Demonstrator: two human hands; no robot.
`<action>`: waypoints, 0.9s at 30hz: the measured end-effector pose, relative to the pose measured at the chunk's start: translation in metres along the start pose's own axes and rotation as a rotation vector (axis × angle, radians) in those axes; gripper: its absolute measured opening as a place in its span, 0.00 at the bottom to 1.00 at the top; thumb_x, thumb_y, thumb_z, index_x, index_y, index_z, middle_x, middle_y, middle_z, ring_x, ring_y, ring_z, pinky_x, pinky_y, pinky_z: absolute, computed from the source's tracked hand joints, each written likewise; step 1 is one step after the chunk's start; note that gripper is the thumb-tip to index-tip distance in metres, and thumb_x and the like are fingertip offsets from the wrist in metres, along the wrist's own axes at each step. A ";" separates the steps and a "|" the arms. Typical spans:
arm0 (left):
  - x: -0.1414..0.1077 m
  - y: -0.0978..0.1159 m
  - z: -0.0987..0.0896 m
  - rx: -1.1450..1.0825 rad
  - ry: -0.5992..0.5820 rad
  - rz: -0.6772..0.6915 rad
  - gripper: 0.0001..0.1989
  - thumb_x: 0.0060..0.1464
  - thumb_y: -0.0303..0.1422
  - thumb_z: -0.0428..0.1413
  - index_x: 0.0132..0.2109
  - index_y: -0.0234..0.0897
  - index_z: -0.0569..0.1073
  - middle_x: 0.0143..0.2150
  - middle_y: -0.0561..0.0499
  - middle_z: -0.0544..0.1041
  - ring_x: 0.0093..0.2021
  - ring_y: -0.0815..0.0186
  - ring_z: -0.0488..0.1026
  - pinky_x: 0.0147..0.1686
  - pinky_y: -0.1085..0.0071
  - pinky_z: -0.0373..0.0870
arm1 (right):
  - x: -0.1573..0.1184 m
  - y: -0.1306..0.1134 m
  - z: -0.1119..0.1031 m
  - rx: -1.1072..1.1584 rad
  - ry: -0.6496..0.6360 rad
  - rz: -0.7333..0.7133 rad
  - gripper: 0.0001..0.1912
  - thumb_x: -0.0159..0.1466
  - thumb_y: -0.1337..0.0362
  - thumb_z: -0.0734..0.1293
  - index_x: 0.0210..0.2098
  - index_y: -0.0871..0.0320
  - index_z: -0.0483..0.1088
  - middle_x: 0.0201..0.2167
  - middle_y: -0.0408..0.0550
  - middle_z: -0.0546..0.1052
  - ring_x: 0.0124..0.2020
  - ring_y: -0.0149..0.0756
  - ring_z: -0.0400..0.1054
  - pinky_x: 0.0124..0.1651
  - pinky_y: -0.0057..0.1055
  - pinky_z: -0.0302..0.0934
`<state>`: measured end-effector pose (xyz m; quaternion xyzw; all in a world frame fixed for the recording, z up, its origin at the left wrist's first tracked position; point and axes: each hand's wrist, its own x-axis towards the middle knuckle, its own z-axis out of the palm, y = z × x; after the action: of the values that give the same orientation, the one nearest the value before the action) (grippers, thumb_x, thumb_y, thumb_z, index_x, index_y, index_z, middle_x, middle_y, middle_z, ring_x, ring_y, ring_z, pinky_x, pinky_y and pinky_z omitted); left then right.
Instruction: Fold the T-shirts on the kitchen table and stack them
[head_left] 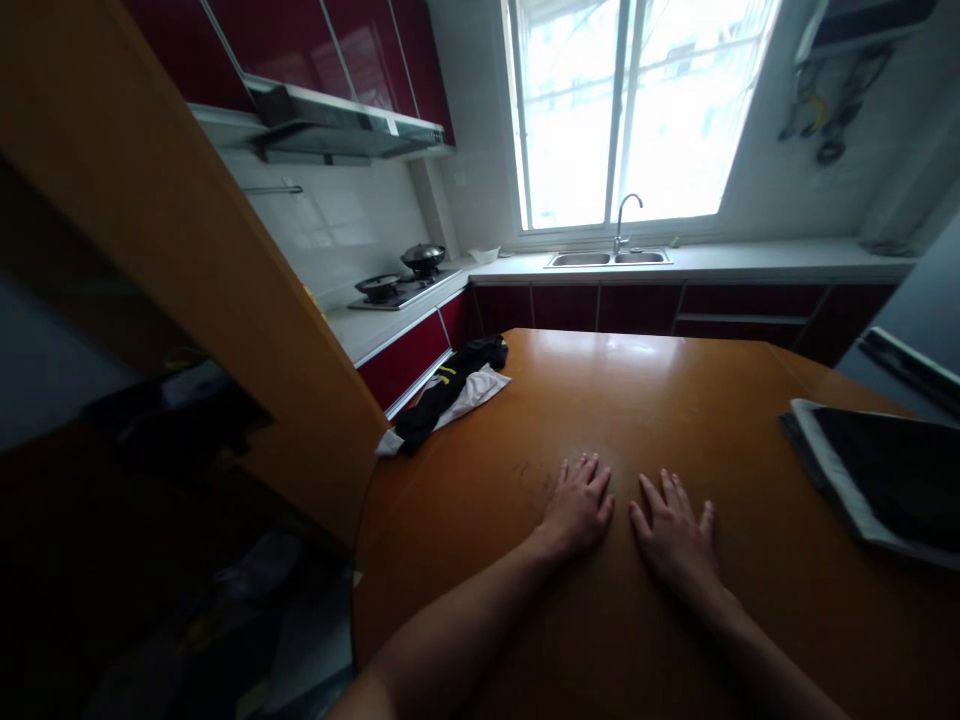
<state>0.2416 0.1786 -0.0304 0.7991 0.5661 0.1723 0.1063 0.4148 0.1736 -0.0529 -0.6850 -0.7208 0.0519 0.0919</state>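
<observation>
My left hand (pixel 580 506) lies flat on the brown wooden table (pixel 600 400), fingers spread and holding nothing. Beside it, a small gap apart, my right hand (pixel 677 530) also rests palm down with its fingers apart. A crumpled black and white garment (pixel 454 388) with a yellow mark lies at the table's left edge, beyond my left hand. Over to the right of my right hand is a stack of folded black and white cloth (pixel 885 470).
Behind the table runs a white counter (pixel 780 258) with a double sink (pixel 581 259) and tap. A gas stove (pixel 405 290) with two lidded pans stands at the back left, under a range hood (pixel 352 130). A wooden panel (pixel 247 270) rises close on the left.
</observation>
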 end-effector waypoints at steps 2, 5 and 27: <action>-0.002 0.001 -0.001 -0.017 0.002 -0.001 0.26 0.66 0.42 0.46 0.67 0.39 0.64 0.72 0.42 0.57 0.73 0.54 0.50 0.70 0.48 0.45 | 0.000 0.002 0.002 -0.001 0.014 -0.003 0.31 0.70 0.52 0.49 0.69 0.55 0.58 0.73 0.56 0.51 0.74 0.45 0.39 0.68 0.62 0.32; -0.003 0.003 0.001 -0.063 0.021 0.005 0.25 0.65 0.41 0.49 0.66 0.38 0.66 0.72 0.41 0.58 0.73 0.53 0.51 0.70 0.46 0.45 | 0.001 0.003 0.005 -0.001 0.026 -0.008 0.31 0.70 0.52 0.48 0.68 0.55 0.59 0.73 0.55 0.52 0.74 0.45 0.39 0.69 0.62 0.32; -0.024 -0.237 -0.109 0.101 0.831 -0.796 0.14 0.53 0.22 0.54 0.44 0.33 0.81 0.58 0.37 0.74 0.58 0.48 0.68 0.58 0.52 0.63 | -0.001 0.007 0.010 0.018 0.061 -0.022 0.32 0.70 0.51 0.47 0.67 0.56 0.60 0.72 0.57 0.53 0.73 0.46 0.41 0.68 0.62 0.32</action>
<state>-0.0145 0.2326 -0.0209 0.3939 0.8249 0.3911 -0.1068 0.4200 0.1734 -0.0646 -0.6775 -0.7246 0.0368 0.1206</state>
